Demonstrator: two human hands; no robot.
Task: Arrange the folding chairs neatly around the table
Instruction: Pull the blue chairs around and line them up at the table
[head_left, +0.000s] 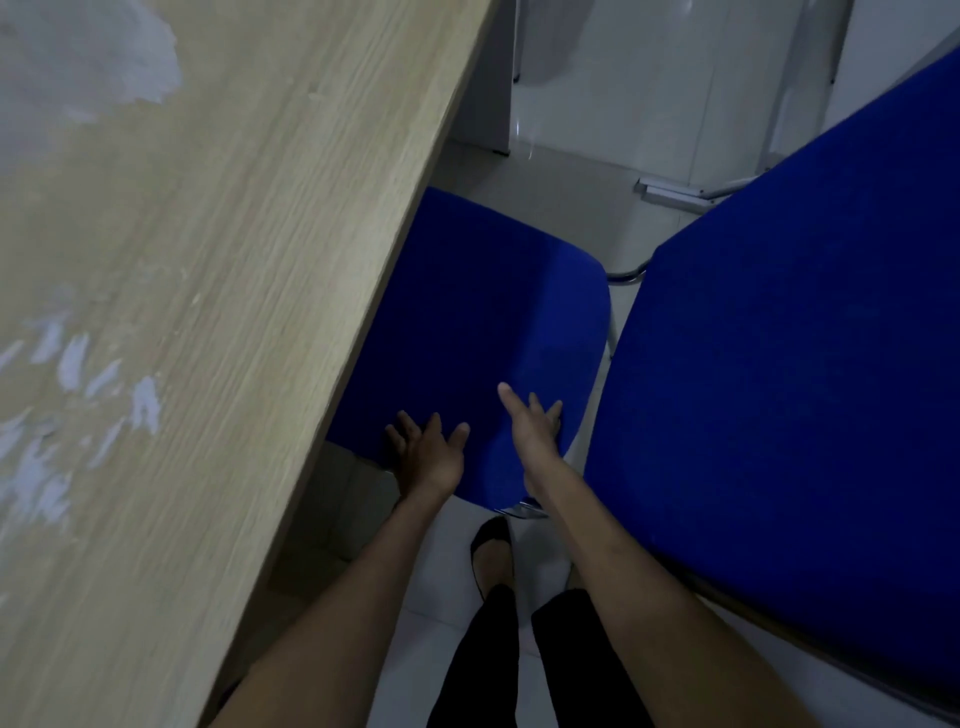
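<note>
Blue chair (483, 312): fabric seat partly tucked under the counter (234, 260) edge; your hands meet it at its near edge.
Left hand (428, 454): fingers spread, flat on the seat's near-left corner, clamped on nothing.
Right hand (532, 431): fingers extended, laid along the seat's near-right edge; fingertips curl over the side, grip not confirmed.
Second chair (789, 389): blue padded panel just right of your right forearm, close beside the first.
Counter: pale woodgrain, surface flaking white in patches at left.
Floor (561, 192): light glossy tiles; your shoe (491, 545) stands below the seat.
</note>
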